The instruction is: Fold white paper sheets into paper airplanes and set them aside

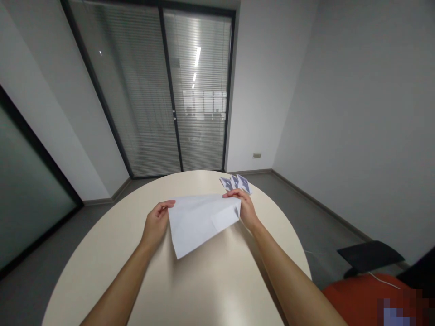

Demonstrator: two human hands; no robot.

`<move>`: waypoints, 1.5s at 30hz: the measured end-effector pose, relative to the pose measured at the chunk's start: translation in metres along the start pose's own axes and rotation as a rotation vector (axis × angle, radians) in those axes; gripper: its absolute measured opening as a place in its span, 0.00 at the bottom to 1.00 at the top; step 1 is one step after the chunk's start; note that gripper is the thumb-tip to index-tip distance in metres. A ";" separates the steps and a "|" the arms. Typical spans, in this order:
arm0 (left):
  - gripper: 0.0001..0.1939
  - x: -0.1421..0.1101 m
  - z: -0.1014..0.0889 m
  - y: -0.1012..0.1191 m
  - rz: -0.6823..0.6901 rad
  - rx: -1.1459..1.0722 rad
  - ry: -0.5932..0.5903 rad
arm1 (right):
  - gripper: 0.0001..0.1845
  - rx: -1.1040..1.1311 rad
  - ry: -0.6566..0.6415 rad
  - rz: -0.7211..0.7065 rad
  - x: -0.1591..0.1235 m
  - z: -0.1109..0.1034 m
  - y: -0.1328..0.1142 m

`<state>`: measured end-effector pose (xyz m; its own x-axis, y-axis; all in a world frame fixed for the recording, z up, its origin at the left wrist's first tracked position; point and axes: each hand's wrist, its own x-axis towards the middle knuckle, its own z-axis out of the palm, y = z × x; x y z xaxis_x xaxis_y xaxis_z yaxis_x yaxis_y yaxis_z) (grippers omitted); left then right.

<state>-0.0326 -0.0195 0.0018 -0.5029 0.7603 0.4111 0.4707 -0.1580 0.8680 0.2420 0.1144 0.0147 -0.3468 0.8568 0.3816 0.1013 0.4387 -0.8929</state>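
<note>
A white sheet of paper [200, 224] is held up above the round table between both hands. Its lower left corner hangs down to a point, and a fold or crease shows near its right end. My left hand [158, 222] pinches the upper left corner between thumb and fingers. At the upper right, my right hand [242, 206] grips the other end, fingers along the top edge. Just beyond the right hand lie several small blue-and-white folded papers [235, 182], partly hidden by that hand.
The cream round table [112, 253] fills the lower middle. To the right stands a red-seated chair [353, 299] with a black armrest [370, 253]. Ahead is a glass partition with blinds [146, 99]; a wall socket [257, 155] sits low on the white wall.
</note>
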 end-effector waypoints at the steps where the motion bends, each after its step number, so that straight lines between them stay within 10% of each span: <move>1: 0.12 0.000 -0.001 -0.004 -0.017 -0.049 -0.051 | 0.17 -0.001 -0.038 0.016 -0.001 -0.002 0.001; 7: 0.14 0.001 0.002 -0.028 -0.251 -0.004 -0.121 | 0.16 0.035 -0.306 0.192 -0.002 -0.001 0.020; 12: 0.13 -0.005 0.007 -0.042 -0.060 0.341 -0.176 | 0.17 -0.100 -0.570 0.292 -0.007 0.003 0.027; 16: 0.20 -0.020 0.017 -0.043 0.203 0.589 -0.252 | 0.15 -0.185 -0.574 0.183 -0.011 0.005 0.027; 20: 0.31 -0.038 0.026 -0.031 0.202 0.733 -0.525 | 0.13 -0.259 -0.446 -0.009 -0.014 0.011 0.027; 26: 0.30 -0.045 0.022 -0.011 0.268 0.688 -0.799 | 0.22 -0.406 -0.592 -0.219 -0.024 0.022 0.022; 39: 0.12 -0.044 0.035 0.010 0.409 0.621 -0.628 | 0.32 -0.594 -0.753 -0.251 -0.039 0.041 0.015; 45: 0.25 -0.046 0.037 -0.015 0.311 0.662 -0.584 | 0.39 -0.575 -0.758 -0.319 -0.041 0.047 0.016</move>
<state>0.0105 -0.0288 -0.0410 0.0745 0.9686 0.2371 0.9302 -0.1532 0.3335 0.2144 0.0735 -0.0261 -0.9186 0.3652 0.1512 0.2657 0.8537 -0.4479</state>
